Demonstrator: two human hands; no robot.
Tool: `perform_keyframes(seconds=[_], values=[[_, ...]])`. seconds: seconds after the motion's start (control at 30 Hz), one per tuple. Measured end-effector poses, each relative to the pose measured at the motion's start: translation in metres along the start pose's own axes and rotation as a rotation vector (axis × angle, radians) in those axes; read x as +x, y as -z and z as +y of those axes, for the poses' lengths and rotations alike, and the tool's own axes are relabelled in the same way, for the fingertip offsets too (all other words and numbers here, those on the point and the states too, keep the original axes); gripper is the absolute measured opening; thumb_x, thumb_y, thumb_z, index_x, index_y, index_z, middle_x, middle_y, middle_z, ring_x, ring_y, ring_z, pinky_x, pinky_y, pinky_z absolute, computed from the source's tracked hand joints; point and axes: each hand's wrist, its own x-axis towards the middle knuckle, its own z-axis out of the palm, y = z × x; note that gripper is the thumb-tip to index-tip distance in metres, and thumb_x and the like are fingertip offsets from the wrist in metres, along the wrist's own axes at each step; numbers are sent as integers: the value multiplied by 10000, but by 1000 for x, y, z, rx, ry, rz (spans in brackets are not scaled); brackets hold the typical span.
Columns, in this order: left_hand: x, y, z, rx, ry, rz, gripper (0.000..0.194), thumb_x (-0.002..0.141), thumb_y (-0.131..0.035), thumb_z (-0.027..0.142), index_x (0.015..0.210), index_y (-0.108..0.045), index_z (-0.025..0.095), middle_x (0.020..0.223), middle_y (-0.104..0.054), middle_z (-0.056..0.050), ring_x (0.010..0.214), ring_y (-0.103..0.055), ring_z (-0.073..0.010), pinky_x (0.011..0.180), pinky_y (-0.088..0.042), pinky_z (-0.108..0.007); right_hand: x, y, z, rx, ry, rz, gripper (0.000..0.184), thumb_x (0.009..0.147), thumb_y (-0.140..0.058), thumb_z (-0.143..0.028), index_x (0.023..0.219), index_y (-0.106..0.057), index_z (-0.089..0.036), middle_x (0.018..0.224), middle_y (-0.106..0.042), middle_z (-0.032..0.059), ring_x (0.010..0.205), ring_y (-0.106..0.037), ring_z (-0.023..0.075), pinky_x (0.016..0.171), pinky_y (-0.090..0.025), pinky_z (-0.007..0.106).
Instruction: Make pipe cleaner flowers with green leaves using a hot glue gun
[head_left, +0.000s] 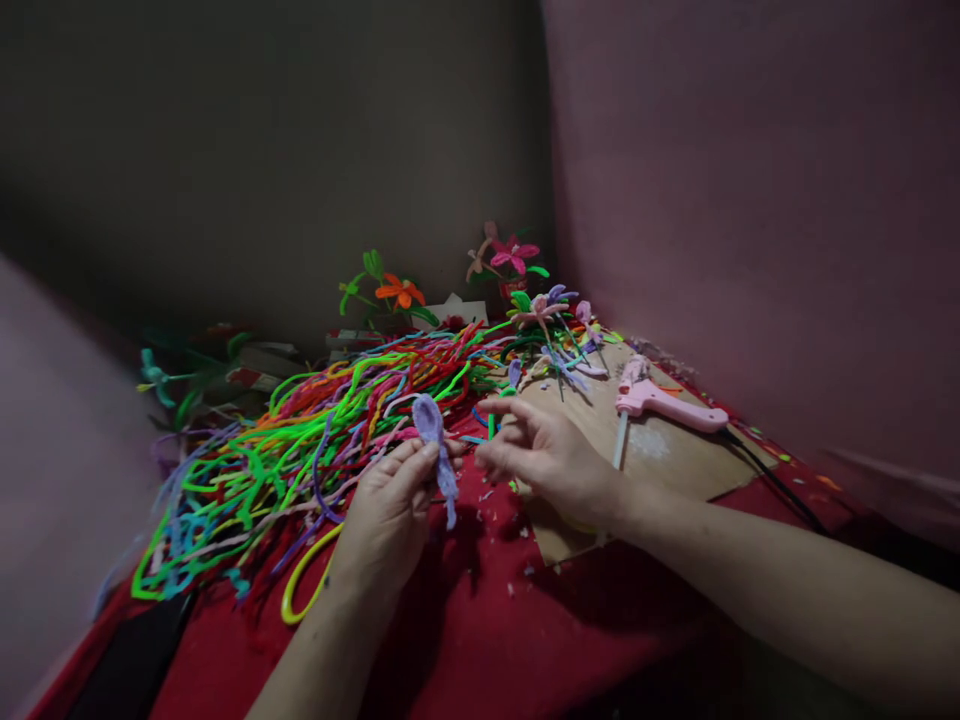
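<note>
Between the thumb and fingers of my left hand (399, 492) is a purple pipe cleaner petal (429, 418), a rounded loop at the top with a twisted tail hanging below. To its right, my right hand (541, 452) hovers with the index finger stretched out and the other fingers loosely curled. Nothing shows in that hand, and a small gap parts it from the petal. Beyond both hands spreads a large heap of colourful pipe cleaners (300, 452). Under and past my right hand lies a brown cardboard sheet (690, 465).
A pink hot glue gun (667, 395) rests on the cardboard, its black cord (780, 490) trailing right. Finished pipe cleaner flowers, one orange (400, 290) and one pink (514, 254), stand at the back. Scraps dot the red tablecloth (487, 620). Walls close in behind and right.
</note>
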Motion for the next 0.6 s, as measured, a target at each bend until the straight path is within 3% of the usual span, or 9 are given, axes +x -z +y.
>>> perform_keyframes(seconds=[0.07,0.17,0.37,0.53,0.6], values=[[5,10,1,214,-52,57,203,696,-683,333,774,-653,149,683,-642,1,646,-582,-125,652,-442,-227,5,7,-7,69,24,114,290,760,-616,-296,993,-546,-139,621,-631,-9,509,-557,92,522,-460,235],[11,19,-3,570,-122,100,218,709,-648,363,664,-597,155,583,-569,34,537,-500,-104,548,-378,-213,11,15,-14,131,52,210,196,755,-600,-273,892,-555,-140,587,-636,-3,465,-543,85,478,-444,217],[9,19,-16,1129,-389,116,200,822,-498,368,739,-561,197,647,-593,9,576,-524,-146,576,-382,-252,13,18,-14,129,41,241,151,735,-591,-243,847,-566,-145,552,-633,-8,434,-533,82,450,-429,207],[4,19,-18,1706,-727,176,193,873,-410,225,757,-556,174,734,-615,-68,695,-569,-221,675,-402,-326,13,19,-12,124,35,257,156,725,-597,-252,836,-576,-144,554,-627,-10,437,-529,80,453,-426,209],[4,18,-18,1890,-786,161,203,863,-401,164,727,-551,171,726,-596,-81,718,-564,-245,695,-396,-354,15,20,-12,118,50,267,156,720,-601,-248,829,-582,-139,555,-620,-10,443,-526,80,458,-424,211]])
